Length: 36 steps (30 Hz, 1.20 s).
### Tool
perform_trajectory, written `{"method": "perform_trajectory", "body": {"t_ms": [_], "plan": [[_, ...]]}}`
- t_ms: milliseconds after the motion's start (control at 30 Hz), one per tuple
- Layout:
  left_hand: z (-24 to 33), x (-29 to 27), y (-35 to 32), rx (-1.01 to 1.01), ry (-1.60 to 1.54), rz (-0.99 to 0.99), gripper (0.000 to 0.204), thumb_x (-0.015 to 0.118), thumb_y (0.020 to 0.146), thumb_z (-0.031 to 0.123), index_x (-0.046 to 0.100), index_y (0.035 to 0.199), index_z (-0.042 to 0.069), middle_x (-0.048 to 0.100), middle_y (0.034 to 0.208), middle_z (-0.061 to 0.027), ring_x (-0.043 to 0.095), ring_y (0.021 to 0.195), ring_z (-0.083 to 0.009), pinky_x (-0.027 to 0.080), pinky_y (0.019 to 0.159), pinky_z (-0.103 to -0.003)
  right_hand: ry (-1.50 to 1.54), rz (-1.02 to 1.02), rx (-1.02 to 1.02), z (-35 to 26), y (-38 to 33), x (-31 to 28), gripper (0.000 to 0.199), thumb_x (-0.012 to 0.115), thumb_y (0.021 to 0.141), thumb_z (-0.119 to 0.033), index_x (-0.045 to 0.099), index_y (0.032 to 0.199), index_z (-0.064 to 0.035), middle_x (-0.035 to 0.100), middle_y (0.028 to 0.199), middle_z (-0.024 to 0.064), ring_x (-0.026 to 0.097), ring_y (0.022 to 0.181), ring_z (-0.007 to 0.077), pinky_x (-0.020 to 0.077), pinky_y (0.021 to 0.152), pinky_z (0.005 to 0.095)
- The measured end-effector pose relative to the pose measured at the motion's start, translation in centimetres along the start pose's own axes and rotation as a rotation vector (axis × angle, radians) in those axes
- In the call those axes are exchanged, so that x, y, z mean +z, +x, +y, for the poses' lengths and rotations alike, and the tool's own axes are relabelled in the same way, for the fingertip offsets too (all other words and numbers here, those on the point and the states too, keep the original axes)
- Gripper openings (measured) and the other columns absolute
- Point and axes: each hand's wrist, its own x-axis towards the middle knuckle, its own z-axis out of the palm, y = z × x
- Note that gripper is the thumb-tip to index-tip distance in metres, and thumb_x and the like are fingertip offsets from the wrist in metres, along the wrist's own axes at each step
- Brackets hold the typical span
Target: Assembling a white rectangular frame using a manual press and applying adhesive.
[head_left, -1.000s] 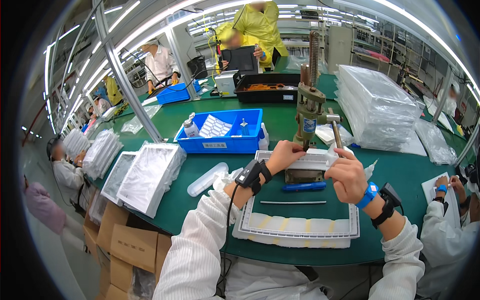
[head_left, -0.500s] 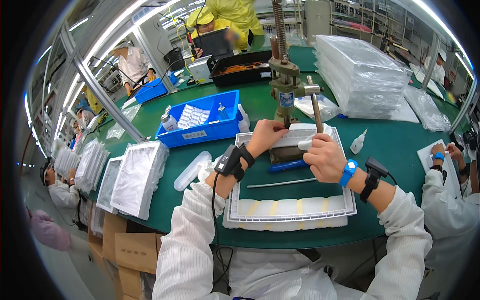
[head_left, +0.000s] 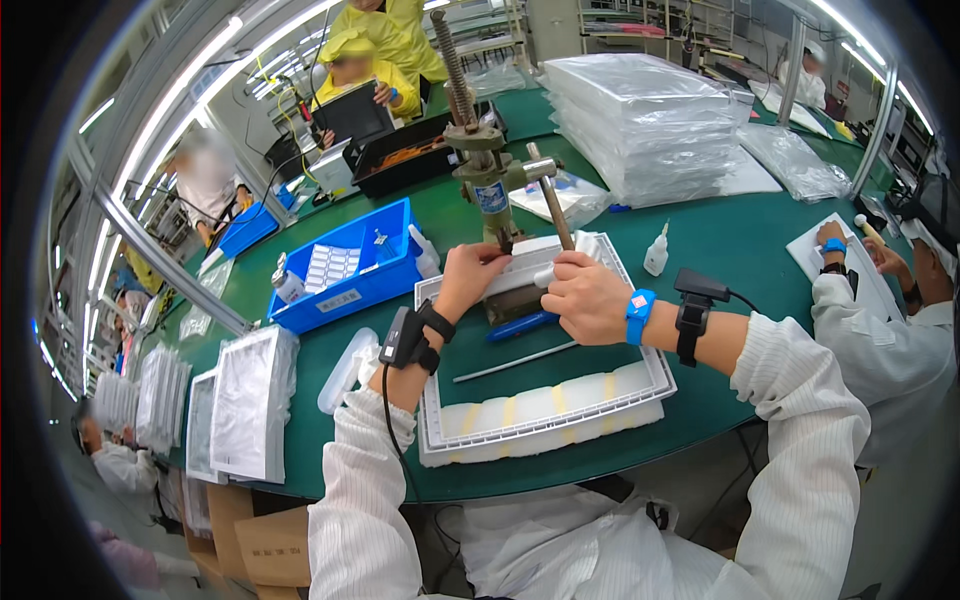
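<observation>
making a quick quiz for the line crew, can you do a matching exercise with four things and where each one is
Things
1. left hand
2. right hand
3. blue pen
4. dropper bottle

Places
A. upright on the table, right of the white frame
B. at the lower end of the press lever
C. lying within the frame's opening
D. fingertips by the press's lower tip

Pairs: 1-D, 2-B, 3-C, 4-A
</observation>
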Motion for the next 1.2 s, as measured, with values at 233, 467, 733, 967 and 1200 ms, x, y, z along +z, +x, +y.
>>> {"method": "perform_trajectory", "body": {"t_ms": [233, 467, 733, 967, 1200], "plan": [[-0.2, 0.4, 0.3, 0.044, -0.061, 0.043, 0.027, 0.074, 0.078, 0.020, 0.071, 0.087, -0.005, 0.071, 0.078, -0.0170, 0.069, 0.068, -0.0213, 0.053, 0.065, -0.031, -0.032, -0.031, 0.017, -0.5, 0.3, -0.6, 0.006, 0.060, 0.069, -0.009, 0.055, 0.068, -0.0058, 0.059, 0.071, 0.0088, 0.056, 0.083, 0.0265, 0.0384, 0.102, 0.0415], [0.0, 0.2, 0.0, 0.025, -0.063, 0.026, 0.026, 0.073, 0.077, 0.021, 0.072, 0.088, -0.003, 0.070, 0.080, -0.0193, 0.070, 0.073, -0.0297, 0.054, 0.069, -0.033, -0.025, -0.017, 0.009, -0.5, 0.4, -0.3, 0.006, 0.061, 0.069, -0.008, 0.055, 0.067, -0.0062, 0.059, 0.071, 0.0080, 0.057, 0.083, 0.0263, 0.0389, 0.102, 0.0419], [0.2, 0.5, -0.1, 0.019, -0.099, 0.043, 0.026, 0.072, 0.077, 0.021, 0.072, 0.088, -0.002, 0.070, 0.081, -0.0192, 0.070, 0.073, -0.0292, 0.055, 0.070, -0.033, -0.062, -0.035, 0.012, -0.7, 0.3, -0.5, 0.006, 0.061, 0.070, -0.009, 0.056, 0.068, -0.0061, 0.059, 0.069, 0.0081, 0.057, 0.081, 0.0260, 0.0392, 0.101, 0.0408], [0.1, 0.1, 0.0, 0.020, -0.061, 0.040, 0.027, 0.073, 0.078, 0.020, 0.071, 0.090, -0.005, 0.071, 0.080, -0.0194, 0.070, 0.071, -0.0259, 0.055, 0.070, -0.032, -0.083, -0.011, -0.007, -0.7, 0.7, -0.7, 0.006, 0.060, 0.070, -0.010, 0.056, 0.066, -0.0066, 0.059, 0.069, 0.0086, 0.057, 0.080, 0.0261, 0.0397, 0.100, 0.0409], [0.4, 0.2, -0.3, 0.017, -0.095, 0.039, 0.027, 0.073, 0.078, 0.018, 0.071, 0.092, -0.006, 0.071, 0.081, -0.0192, 0.071, 0.072, -0.0242, 0.055, 0.070, -0.030, -0.096, -0.034, -0.020, -1.2, 0.6, -1.1, 0.006, 0.059, 0.071, -0.010, 0.058, 0.066, -0.0062, 0.060, 0.069, 0.0089, 0.057, 0.080, 0.0260, 0.0394, 0.101, 0.0407]]}}
